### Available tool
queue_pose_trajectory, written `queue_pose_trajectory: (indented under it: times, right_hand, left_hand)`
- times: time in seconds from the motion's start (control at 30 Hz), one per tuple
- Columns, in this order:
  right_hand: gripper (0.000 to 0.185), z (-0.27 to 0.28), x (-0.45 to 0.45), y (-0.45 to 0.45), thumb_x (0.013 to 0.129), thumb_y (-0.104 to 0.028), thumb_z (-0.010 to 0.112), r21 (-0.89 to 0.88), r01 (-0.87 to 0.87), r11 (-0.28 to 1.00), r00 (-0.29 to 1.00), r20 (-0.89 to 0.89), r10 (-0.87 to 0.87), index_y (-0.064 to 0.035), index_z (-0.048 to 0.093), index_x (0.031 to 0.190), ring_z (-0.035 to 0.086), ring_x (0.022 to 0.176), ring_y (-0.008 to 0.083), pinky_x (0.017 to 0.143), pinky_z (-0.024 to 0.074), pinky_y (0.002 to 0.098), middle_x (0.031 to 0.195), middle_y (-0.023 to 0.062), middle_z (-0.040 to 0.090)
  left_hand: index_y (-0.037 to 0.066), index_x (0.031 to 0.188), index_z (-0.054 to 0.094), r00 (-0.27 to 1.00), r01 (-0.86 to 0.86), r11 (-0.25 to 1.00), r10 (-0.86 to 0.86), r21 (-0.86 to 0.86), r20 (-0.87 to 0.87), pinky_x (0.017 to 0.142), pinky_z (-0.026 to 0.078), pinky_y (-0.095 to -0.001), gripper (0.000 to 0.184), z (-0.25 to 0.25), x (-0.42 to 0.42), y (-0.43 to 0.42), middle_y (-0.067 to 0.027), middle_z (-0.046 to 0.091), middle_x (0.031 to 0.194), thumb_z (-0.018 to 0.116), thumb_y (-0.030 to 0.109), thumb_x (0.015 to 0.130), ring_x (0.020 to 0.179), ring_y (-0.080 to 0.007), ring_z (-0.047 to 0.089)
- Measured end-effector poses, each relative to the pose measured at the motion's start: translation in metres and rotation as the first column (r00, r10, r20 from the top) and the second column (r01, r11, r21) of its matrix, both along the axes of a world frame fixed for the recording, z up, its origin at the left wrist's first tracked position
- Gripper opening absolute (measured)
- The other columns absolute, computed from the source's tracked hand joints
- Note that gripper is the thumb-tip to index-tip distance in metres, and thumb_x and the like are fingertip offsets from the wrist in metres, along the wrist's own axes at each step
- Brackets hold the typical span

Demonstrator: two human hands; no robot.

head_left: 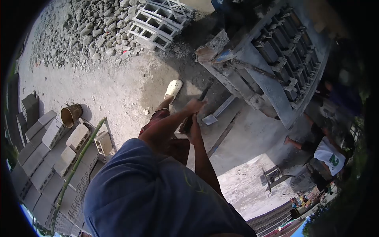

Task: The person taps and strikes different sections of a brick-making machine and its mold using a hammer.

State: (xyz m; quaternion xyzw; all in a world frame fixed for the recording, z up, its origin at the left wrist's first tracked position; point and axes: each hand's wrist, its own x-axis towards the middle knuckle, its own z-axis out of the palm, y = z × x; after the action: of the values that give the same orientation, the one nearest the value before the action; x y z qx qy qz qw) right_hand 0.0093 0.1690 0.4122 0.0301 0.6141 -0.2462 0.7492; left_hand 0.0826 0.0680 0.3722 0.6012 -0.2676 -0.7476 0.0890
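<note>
"Where's the handle (204, 93)?"

"Clasped in the left hand (193, 106), its dark end poking past the fingers. The right hand (194, 130) curls nearby, its hold unclear."

"How will it handle?"

"Stiff, likely sturdy; weight unclear. I'd grasp it behind that end."

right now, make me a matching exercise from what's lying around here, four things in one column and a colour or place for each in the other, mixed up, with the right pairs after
Things
1. bucket
2. long pole
3. shoe
4. stones

Colours and places
a. pale, with small holes in it
b. grey, spread in a loose heap on the ground
c. brown, with its open mouth in view
d. green, lying across the concrete blocks

Right pairs: 1-c, 2-d, 3-a, 4-b
</note>
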Motion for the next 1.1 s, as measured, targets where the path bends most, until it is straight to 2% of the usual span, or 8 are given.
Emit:
queue_pose_trajectory:
  times: [0.03,0.13,0.17,0.4,0.77,0.9,1.03,1.1]
  right_hand:
    - [0.049,0.027,0.002,-0.002,0.089,-0.051,0.045,-0.083,-0.362,0.928,0.928,-0.122,0.351,-0.0043,0.055,0.08,0.055,0.047,0.0166,0.046,0.0481,0.0293,0.057,0.0048,0.053]
    - [0.042,0.028,-0.029,0.032,0.091,-0.044,0.046,-0.124,-0.586,0.801,0.8,-0.247,0.547,-0.0045,0.054,0.077,0.059,0.053,0.017,0.049,0.0494,0.0286,0.061,0.0061,0.055]
    - [0.039,0.022,-0.048,0.048,0.09,-0.041,0.048,-0.119,-0.523,0.844,0.831,-0.288,0.475,-0.0043,0.053,0.077,0.059,0.053,0.0167,0.049,0.0494,0.0284,0.06,0.0057,0.054]
    - [0.033,-0.007,-0.17,0.199,0.089,-0.032,0.055,-0.139,-0.201,0.97,0.857,-0.505,0.105,-0.0032,0.054,0.073,0.057,0.045,0.0157,0.041,0.046,0.0265,0.054,0.003,0.049]
    - [0.029,-0.074,-0.181,0.496,0.081,-0.026,0.063,-0.115,0.309,0.944,0.736,-0.6,-0.314,0.0005,0.056,0.071,0.051,0.04,0.0149,0.036,0.0398,0.0276,0.052,0.0033,0.049]
    - [0.028,-0.099,-0.158,0.562,0.082,-0.027,0.064,0.029,0.451,0.892,0.79,-0.478,-0.384,-0.0023,0.054,0.071,0.047,0.04,0.0135,0.037,0.038,0.0259,0.056,0.0044,0.049]
    - [0.027,-0.091,-0.142,0.562,0.082,-0.026,0.064,-0.008,0.514,0.858,0.751,-0.48,-0.454,-0.0008,0.057,0.075,0.049,0.044,0.0141,0.038,0.0382,0.0263,0.058,0.0048,0.05]
    - [0.026,-0.092,-0.142,0.544,0.083,-0.024,0.063,-0.063,0.511,0.857,0.758,-0.437,-0.484,0.0014,0.06,0.078,0.05,0.043,0.0146,0.038,0.038,0.0258,0.058,0.0055,0.051]
  left_hand:
    - [0.004,0.058,0.05,0.999,-0.034,0.996,0.036,0.085,-0.024,0.04,0.04,-0.0319,0.05,-0.009,0.022,0.01,-0.0068,0.051,0.053,0.06,0.047,0.081,0.044,-0.0174,0.053]
    - [0.003,0.064,0.054,0.975,-0.059,0.993,0.035,0.105,0.22,0.04,0.039,-0.0325,0.041,-0.04,0.1,0.058,-0.0058,0.051,0.055,0.064,0.04,0.079,0.044,-0.0169,0.05]
    - [0.002,0.064,0.055,0.904,-0.096,0.992,0.052,0.085,0.425,0.04,0.037,-0.0331,0.042,-0.011,0.119,0.068,-0.0058,0.051,0.055,0.064,0.04,0.079,0.044,-0.0168,0.049]
    - [0.009,0.056,0.043,0.837,-0.372,0.924,0.295,0.084,0.462,0.033,0.031,-0.0349,0.035,-0.002,0.26,0.207,-0.0038,0.038,0.045,0.061,0.024,0.082,0.033,-0.0189,0.037]
    - [0.008,0.054,0.049,0.734,0.304,0.894,-0.44,0.33,0.517,0.037,0.035,-0.0346,0.037,0.045,0.285,0.36,-0.0059,0.047,0.047,0.069,0.028,0.078,0.037,-0.0188,0.046]
    - [0.003,0.067,0.06,0.612,0.461,0.84,-0.535,0.287,0.582,0.042,0.04,-0.0338,0.019,0.03,0.272,0.362,-0.0079,0.056,0.058,0.06,0.019,0.076,0.046,-0.0195,0.053]
    - [-0.003,0.071,0.064,0.48,0.735,0.678,-0.544,0.024,0.688,0.042,0.041,-0.0335,0.036,0.067,0.224,0.333,-0.0086,0.058,0.057,0.068,0.033,0.075,0.045,-0.0188,0.055]
    - [-0.002,0.067,0.059,0.674,0.577,0.811,-0.403,-0.1,0.62,0.038,0.038,-0.0333,0.038,0.074,0.198,0.316,-0.0067,0.053,0.053,0.07,0.033,0.075,0.041,-0.0175,0.049]
